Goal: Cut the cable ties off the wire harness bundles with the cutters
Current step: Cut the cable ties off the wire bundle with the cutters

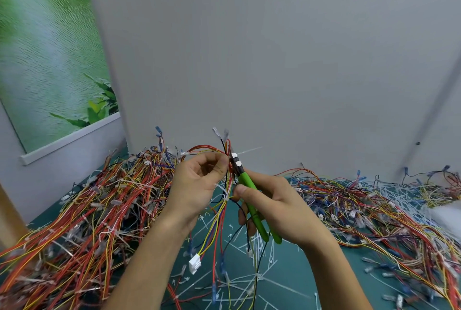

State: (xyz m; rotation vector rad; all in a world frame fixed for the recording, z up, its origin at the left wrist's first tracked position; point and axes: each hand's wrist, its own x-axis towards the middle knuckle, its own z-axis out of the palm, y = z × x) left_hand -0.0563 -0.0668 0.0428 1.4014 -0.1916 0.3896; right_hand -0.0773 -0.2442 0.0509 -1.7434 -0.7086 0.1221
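**Cutters at the top tie of a hand-held harness**

Just below the centre of the frame, the left hand (197, 185) holds one wire harness (217, 217) upright above the green mat (306, 282). Its thumb and forefinger pinch the wires together just beside a white cable tie (234, 155), whose thin tail sticks out to the right. The right hand (274, 206) is wrapped around the green handles of the cutters (245, 182), with the thumb lying along the upper handle. The dark cutter head points up and left and sits right against that tie. The head is small and partly hidden by the wires, so I cannot tell whether the blades have bitten. The handle ends at the lower right stand slightly apart.

The step in hand looks like the cut on this upper tie. The blades need to catch only the plastic strap, not the red and black wires pressed against it, and then the handles need a firm squeeze.

A second tie (225, 198) binds the same harness lower down, just under the left hand, and likely comes next. A white connector (194, 263) hangs at the harness's lower end.

Tangled harnesses are heaped at the left (94, 204) and right (369, 209) of the frame. Loose white tie offcuts (259, 247) litter the mat between them.
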